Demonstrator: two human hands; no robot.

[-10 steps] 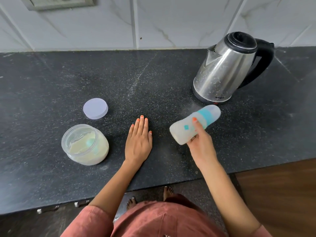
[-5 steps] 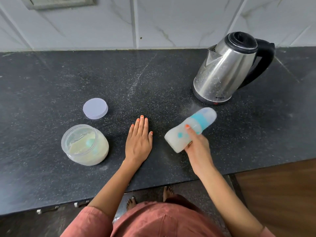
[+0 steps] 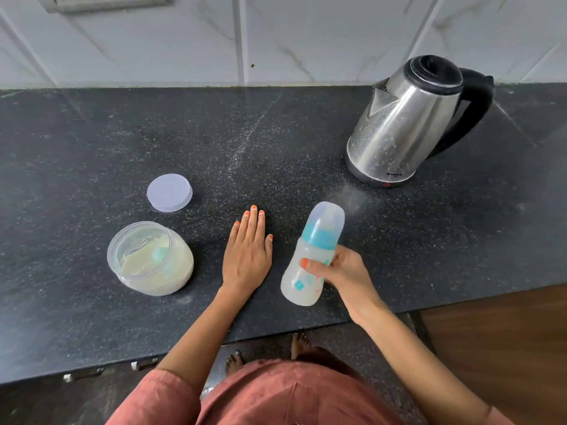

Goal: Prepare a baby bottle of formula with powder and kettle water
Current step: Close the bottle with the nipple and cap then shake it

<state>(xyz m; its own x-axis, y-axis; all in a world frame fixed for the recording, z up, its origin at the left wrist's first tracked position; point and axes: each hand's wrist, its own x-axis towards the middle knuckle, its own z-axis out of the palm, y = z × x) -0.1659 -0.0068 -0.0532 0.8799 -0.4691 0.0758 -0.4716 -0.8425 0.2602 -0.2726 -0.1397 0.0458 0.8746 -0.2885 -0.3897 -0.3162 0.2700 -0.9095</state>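
My right hand (image 3: 340, 273) grips a capped baby bottle (image 3: 310, 256) with a teal collar and milky white contents, held above the black counter (image 3: 92, 142) and tilted a little to the right. My left hand (image 3: 247, 251) rests flat on the counter just left of the bottle, fingers straight. An open clear jar of pale formula powder (image 3: 150, 259), with a teal scoop inside, stands further left. Its lilac lid (image 3: 169, 192) lies behind it. A steel kettle (image 3: 408, 124) with a black handle stands at the back right.
A white tiled wall (image 3: 276, 38) runs behind the counter. The counter's front edge crosses below my forearms, with my bare feet and a brown wooden floor (image 3: 503, 338) beneath. Fine powder dusts the counter near the kettle's base.
The bottle in my right hand has swung from nearly lying sideways to more upright and come a little nearer to me. My left hand has stayed flat in place.
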